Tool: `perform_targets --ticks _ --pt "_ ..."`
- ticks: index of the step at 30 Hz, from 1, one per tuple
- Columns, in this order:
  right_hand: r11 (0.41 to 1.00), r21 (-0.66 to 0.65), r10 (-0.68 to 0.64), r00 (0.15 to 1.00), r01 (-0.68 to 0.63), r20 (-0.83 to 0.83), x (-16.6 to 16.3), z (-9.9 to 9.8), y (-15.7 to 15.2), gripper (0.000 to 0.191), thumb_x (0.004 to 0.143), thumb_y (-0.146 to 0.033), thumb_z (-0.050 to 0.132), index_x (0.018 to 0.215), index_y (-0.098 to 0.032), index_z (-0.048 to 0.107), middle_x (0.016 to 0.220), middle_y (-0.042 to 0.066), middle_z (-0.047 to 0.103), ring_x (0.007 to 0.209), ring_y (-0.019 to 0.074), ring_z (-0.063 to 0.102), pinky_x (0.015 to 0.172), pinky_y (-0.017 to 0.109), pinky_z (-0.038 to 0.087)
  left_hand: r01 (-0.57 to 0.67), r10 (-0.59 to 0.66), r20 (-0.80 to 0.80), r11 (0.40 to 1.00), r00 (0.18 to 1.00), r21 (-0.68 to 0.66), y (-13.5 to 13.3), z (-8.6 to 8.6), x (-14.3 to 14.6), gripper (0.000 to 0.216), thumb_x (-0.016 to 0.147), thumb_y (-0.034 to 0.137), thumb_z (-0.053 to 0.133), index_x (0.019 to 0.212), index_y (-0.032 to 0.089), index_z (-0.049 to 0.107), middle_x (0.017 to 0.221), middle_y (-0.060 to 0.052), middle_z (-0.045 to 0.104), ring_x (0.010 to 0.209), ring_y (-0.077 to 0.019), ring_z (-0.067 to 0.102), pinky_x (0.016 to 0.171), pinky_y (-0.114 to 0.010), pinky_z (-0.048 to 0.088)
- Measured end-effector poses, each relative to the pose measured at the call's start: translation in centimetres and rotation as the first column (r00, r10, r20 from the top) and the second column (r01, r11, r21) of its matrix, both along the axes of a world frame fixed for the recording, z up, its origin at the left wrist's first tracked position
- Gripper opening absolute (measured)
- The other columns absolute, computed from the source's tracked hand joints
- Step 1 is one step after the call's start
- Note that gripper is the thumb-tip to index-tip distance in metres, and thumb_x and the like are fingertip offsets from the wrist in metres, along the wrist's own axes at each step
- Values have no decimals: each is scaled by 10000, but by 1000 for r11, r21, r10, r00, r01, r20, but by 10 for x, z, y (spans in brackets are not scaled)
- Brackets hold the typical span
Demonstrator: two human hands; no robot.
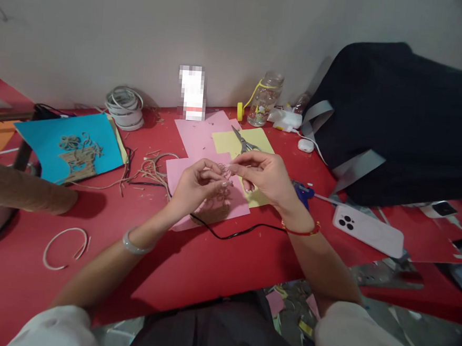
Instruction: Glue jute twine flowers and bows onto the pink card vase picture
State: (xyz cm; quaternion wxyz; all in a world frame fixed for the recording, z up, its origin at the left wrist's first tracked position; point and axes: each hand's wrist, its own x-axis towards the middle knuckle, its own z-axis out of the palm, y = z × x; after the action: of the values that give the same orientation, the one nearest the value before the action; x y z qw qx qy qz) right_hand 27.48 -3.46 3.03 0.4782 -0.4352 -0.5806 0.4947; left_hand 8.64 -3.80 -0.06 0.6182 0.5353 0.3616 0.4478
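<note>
My left hand is closed in a pinch, with thumb and fingertips at a small curled thin strip. My right hand pinches the same strip from the other side; the fingertips nearly meet. What the strip is made of is too small to tell. Just below the hands, a brown piece with curled strips lies on a pink sheet, partly hidden by my left hand. Behind my right hand, open-bladed scissors rest on a yellow sheet.
A black cord crosses before the hands. Left are loose tan strips, a blue sheet bearing similar curls, a strip roll and a brown cylinder. Right are a bottle, a phone and a dark bag.
</note>
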Motion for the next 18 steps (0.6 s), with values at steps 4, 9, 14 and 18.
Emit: perform_targets --ticks 4,9,14,18 --pt "1000 -14 -5 1000 5 -19 0 -12 -2 271 741 -388 851 855 -176 726 773 14 703 469 71 519 417 224 404 5 -5 15 1000 1000 -3 0 0 0 402 726 376 882 887 174 574 779 -28 767 690 -163 738 684 -286 609" --pt "999 25 -33 999 33 33 -14 -33 -2 195 836 -368 751 868 -190 678 833 18 687 540 85 552 459 215 444 24 -22 -81 1000 996 15 2 -20 -7 338 785 341 840 940 182 585 805 -32 762 805 -193 756 750 -297 591" --pt "980 154 -141 984 123 113 -18 -46 7 199 836 -369 735 815 -188 652 915 40 655 632 95 586 482 210 439 24 34 -336 986 941 168 8 -51 -39 276 856 400 765 1003 184 675 1046 -84 750 990 -214 717 868 -322 548" --pt "990 31 -139 989 138 56 -10 -54 13 278 813 -439 762 829 -196 627 731 -6 626 526 85 536 448 218 424 -17 71 -363 988 929 151 13 -57 -63 277 913 429 692 1020 175 671 1012 -88 756 946 -217 718 889 -346 542"
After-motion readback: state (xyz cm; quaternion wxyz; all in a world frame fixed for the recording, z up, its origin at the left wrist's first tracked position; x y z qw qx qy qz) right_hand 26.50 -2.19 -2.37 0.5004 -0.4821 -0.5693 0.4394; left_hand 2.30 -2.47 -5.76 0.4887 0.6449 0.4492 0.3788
